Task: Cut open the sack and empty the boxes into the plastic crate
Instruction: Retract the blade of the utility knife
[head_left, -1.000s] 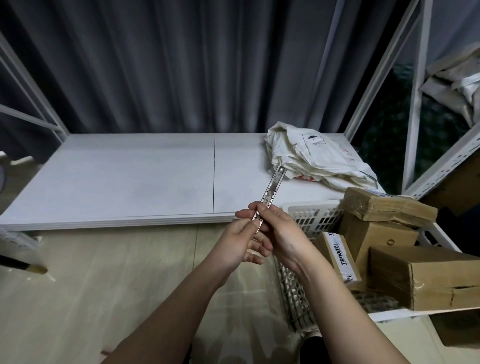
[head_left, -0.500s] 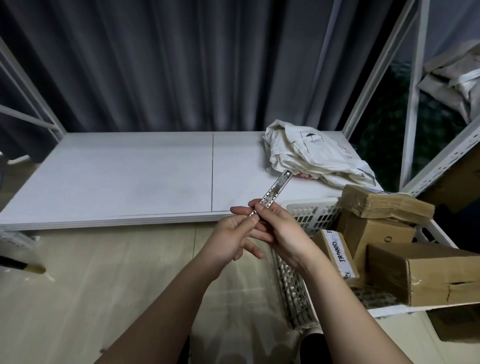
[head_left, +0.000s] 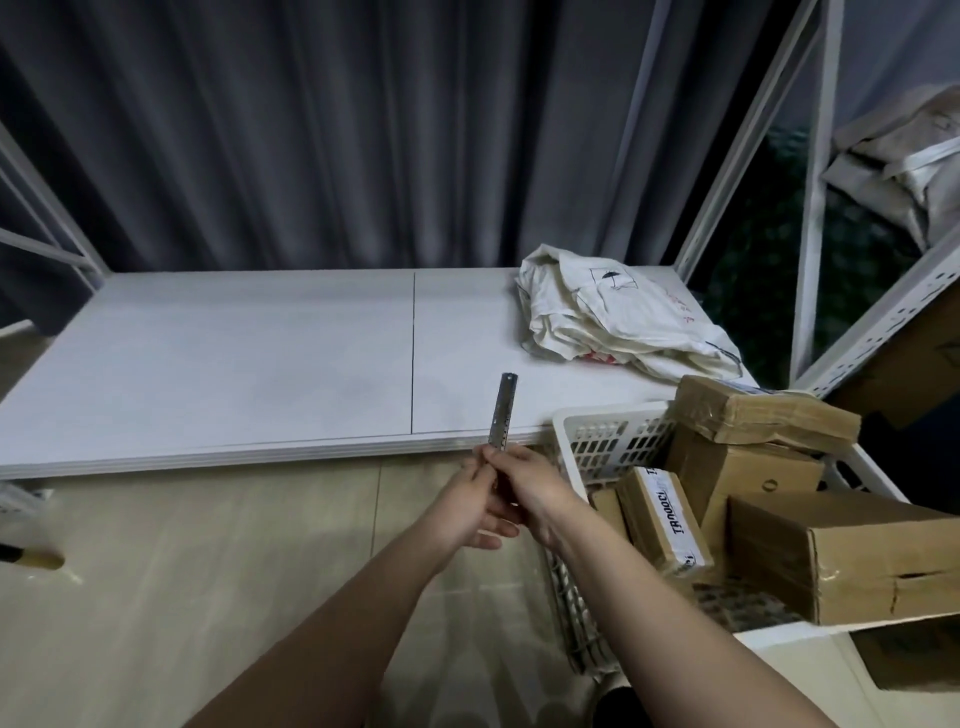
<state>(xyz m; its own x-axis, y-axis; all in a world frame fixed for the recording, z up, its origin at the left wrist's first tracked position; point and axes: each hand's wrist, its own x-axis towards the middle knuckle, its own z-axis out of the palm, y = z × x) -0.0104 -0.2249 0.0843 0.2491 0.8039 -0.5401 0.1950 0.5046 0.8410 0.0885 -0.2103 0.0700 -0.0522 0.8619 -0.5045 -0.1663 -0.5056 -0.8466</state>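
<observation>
My right hand (head_left: 535, 491) and left hand (head_left: 470, 501) both pinched the base of the metal blade (head_left: 503, 408), which stood nearly upright. Just to my right, the plastic crate (head_left: 605, 441) held the boxes (head_left: 831, 561). Beyond it, the emptied sack (head_left: 613, 317) lay crumpled on the white shelf (head_left: 234, 364).

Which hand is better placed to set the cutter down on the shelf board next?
Right, probably. The right hand pinches the cutter at its base, blade end pointing toward the shelf board just ahead. The left hand only steadies the base from the side.
</observation>
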